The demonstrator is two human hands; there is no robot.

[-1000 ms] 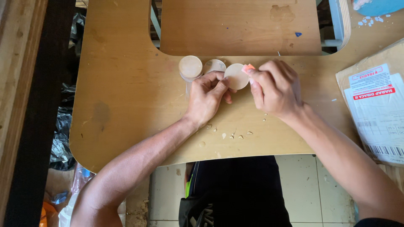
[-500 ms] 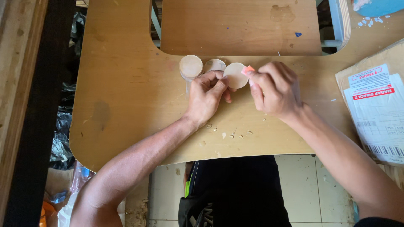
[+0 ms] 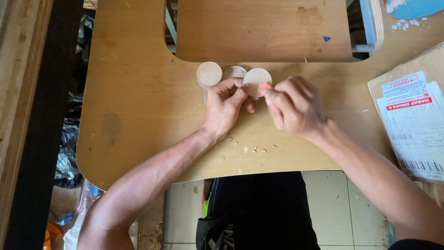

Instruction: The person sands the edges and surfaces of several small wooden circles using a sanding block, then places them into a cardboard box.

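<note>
left hand [image 3: 225, 107]: palm down, fingers curled inward, thumb and forefinger pinched together at the front; forearm runs back and down to the lower left, bare. right hand [image 3: 292, 108]: knuckles up, fingers bent, fingertips meeting those of the left; bare forearm runs to the lower right

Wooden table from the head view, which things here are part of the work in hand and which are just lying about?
In hand:
- round pale wooden disc, gripped by left hand
- small orange tool, pinched by right hand at the disc's edge

Lying about:
- pale round wooden cylinder
- second pale disc
- small wood chips
- white paper label on brown parcel
</note>
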